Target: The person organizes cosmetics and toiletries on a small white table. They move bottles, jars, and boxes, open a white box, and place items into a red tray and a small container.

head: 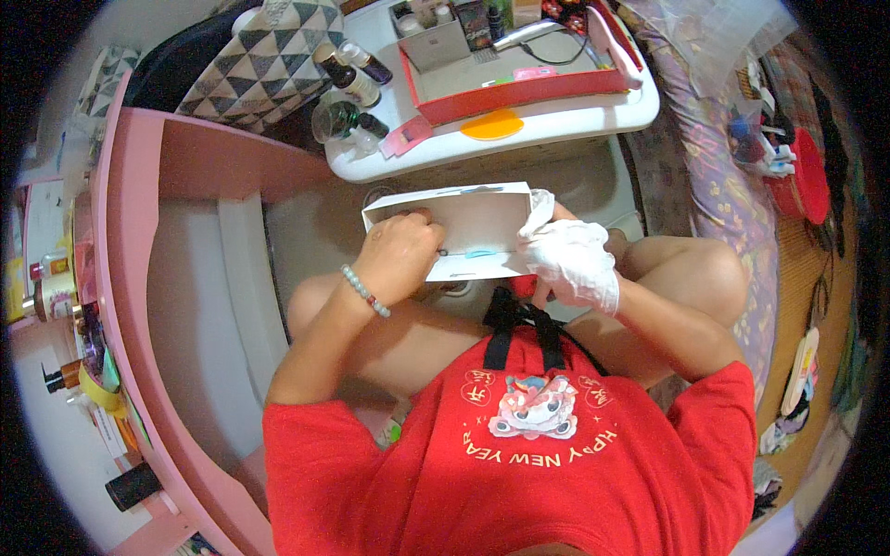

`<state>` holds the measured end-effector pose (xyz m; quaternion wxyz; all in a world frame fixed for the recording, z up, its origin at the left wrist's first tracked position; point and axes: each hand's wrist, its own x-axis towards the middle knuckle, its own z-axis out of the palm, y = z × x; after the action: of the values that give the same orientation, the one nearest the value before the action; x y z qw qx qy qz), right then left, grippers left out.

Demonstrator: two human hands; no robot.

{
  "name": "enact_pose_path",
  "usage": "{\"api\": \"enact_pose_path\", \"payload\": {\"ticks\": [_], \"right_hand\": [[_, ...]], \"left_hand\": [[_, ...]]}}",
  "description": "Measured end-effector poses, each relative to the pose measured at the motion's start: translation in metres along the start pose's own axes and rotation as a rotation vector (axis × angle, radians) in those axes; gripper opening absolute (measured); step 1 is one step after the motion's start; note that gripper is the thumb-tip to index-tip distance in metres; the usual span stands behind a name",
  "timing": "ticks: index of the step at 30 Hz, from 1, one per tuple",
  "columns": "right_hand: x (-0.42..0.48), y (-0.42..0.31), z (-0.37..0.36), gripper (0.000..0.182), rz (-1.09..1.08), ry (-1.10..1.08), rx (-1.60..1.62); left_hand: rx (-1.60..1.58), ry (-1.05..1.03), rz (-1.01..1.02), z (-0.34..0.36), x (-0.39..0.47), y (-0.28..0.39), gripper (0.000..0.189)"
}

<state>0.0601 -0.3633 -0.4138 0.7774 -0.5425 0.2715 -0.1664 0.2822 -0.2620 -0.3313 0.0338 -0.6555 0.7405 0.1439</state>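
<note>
An open white box [480, 226], shallow and rectangular, is held tilted above my crossed legs, its inside facing me. Two small blue marks or pieces show on it, one at the lower inner edge and one along the top edge. My left hand [403, 247], with a beaded bracelet [365, 290] on its wrist, reaches into the box's left end. Its fingers curl out of sight, so what they hold is hidden. At the right end, my right hand [562, 214] grips the box. A crumpled white cloth [570, 257] covers most of that hand.
Ahead stands a white table [375, 163] bearing a red tray [473, 101], several bottles [348, 76] and an orange oval piece [492, 125]. A pink shelf frame [132, 278] rises on my left. Flowered fabric [723, 187] and a red round container [799, 177] lie to the right.
</note>
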Motion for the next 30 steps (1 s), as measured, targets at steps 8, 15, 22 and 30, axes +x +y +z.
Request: {"api": "enact_pose_path", "payload": {"ticks": [8, 15, 22, 30], "right_hand": [[-0.014, -0.018, -0.011, 0.034, 0.115, 0.048, -0.054], [-0.016, -0.03, -0.009, 0.034, 0.166, 0.037, -0.035], [-0.013, -0.011, -0.015, 0.036, -0.082, 0.025, -0.276], [-0.016, -0.02, -0.008, 0.035, 0.218, 0.047, 0.067]], "left_hand": [[-0.061, -0.212, 0.173, 0.016, 0.014, 0.001, 0.01], [-0.239, -0.282, 0.227, 0.012, 0.013, 0.0, 0.011], [-0.143, -0.373, 0.223, 0.022, 0.008, 0.007, 0.009], [-0.493, -0.349, 0.246, 0.038, -0.002, 0.013, 0.008]]}}
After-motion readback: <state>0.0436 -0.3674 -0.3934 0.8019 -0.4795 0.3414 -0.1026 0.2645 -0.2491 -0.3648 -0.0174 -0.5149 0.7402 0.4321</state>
